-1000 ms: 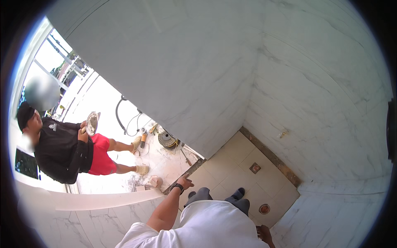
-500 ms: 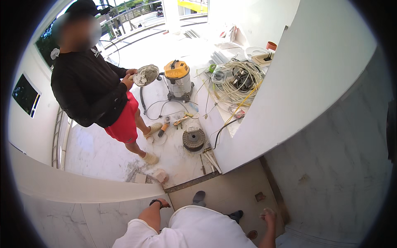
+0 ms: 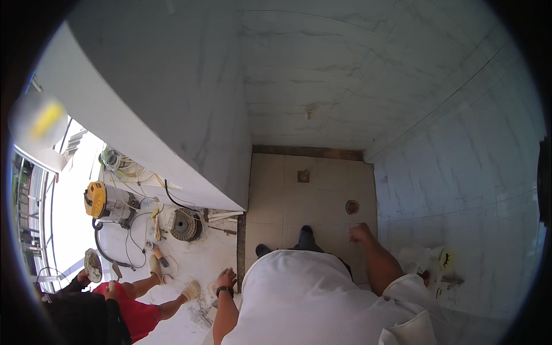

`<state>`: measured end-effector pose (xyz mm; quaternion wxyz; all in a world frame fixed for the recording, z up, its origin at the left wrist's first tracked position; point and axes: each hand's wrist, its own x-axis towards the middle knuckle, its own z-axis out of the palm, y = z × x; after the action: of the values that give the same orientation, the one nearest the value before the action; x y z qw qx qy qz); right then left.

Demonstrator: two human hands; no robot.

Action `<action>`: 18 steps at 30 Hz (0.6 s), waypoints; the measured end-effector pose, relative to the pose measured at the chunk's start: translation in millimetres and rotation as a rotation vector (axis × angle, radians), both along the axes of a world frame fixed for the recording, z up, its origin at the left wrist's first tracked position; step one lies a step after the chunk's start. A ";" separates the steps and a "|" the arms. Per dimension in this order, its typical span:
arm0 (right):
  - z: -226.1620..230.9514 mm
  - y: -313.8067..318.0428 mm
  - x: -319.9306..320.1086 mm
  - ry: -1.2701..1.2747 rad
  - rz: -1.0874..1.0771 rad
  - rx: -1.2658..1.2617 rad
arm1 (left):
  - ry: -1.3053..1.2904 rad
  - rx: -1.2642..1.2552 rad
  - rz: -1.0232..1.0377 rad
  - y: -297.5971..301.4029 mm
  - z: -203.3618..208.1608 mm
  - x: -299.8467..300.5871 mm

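My left hand [image 3: 226,279], with a dark watch on its wrist, hangs beside my body near the doorway edge. Its fingers are loosely apart and it holds nothing I can see. On the other side, my right hand [image 3: 360,233] is curled into a loose fist above the tiled floor [image 3: 267,198], with nothing showing in it. Farther along the floor are a round drain hole [image 3: 352,207] and a square floor opening [image 3: 303,176]. Neither hand touches them.
At left, a co-worker in red shorts [image 3: 135,313] holds a round pan of pale paste [image 3: 92,265]. A yellow-topped shop vacuum [image 3: 106,201], a cable reel [image 3: 185,224] and an angle grinder [image 3: 160,256] stand or lie there. Marble-look walls [image 3: 322,75] enclose the tiled space; a wall tap [image 3: 451,280] is at right.
My view has turned right, from the bright room toward the tiled space. The co-worker and vacuum now appear at far left. My right arm is bent farther forward.
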<state>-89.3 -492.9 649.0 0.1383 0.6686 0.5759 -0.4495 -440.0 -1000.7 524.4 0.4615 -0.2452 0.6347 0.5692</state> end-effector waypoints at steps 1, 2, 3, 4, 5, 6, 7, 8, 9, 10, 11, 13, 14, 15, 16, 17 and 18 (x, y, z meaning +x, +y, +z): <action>0.4 -9.0 16.8 0.075 -0.031 0.007 | -0.037 -0.056 -0.060 9.7 7.3 0.8; 0.2 -21.3 30.8 0.111 -0.130 0.009 | -0.035 -0.134 -0.204 15.7 13.9 1.6; 0.1 -31.1 39.6 0.151 -0.221 0.013 | -0.009 -0.173 -0.346 18.1 19.2 1.7; -1.5 -43.7 47.7 0.201 -0.306 0.023 | 0.022 -0.209 -0.484 17.9 22.9 0.2; -3.5 -59.1 55.6 0.227 -0.377 0.011 | 0.092 -0.269 -0.722 15.6 24.9 -2.7; -6.5 -73.2 62.6 0.262 -0.442 0.008 | 0.174 -0.329 -0.955 12.4 25.1 -7.0; -10.9 -87.1 70.5 0.296 -0.505 0.009 | 0.337 -0.378 -1.254 9.5 23.7 -12.1; -17.6 -99.4 76.7 0.239 -0.530 -0.041 | 0.541 -0.380 -1.543 8.7 20.6 -17.9; -21.9 -110.1 88.8 0.213 -0.549 -0.101 | 0.576 -0.409 -1.774 11.2 16.1 -24.3; -27.0 -122.4 103.2 0.102 -0.411 -0.112 | 0.515 -0.415 -1.892 17.4 11.3 -31.4; -34.9 -126.6 110.2 0.031 -0.270 -0.133 | 0.485 -0.333 -1.657 26.0 7.5 -39.1; -48.3 -133.6 124.7 -0.058 -0.076 -0.169 | 0.275 -0.302 -1.298 39.6 7.6 -52.5; -53.9 -134.3 133.1 -0.092 -0.012 -0.178 | 0.159 -0.298 -1.106 41.9 11.0 -55.7; -58.1 -135.3 142.1 -0.133 0.063 -0.192 | 0.026 -0.308 -0.903 42.1 15.2 -56.0; -61.8 -134.6 151.1 -0.132 -0.055 -0.220 | -0.148 -0.377 -0.685 42.7 19.3 -54.1; -66.9 -129.8 158.2 -0.130 -0.172 -0.244 | -0.120 -0.409 -0.535 46.2 22.9 -51.4; -71.2 -123.7 165.5 -0.082 -0.286 -0.259 | -0.035 -0.419 -0.566 53.5 26.1 -48.7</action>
<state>76.3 -616.6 577.8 0.1812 0.7381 0.4060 -0.5075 -488.7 -947.2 550.4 0.5515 -0.1589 0.7725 0.2717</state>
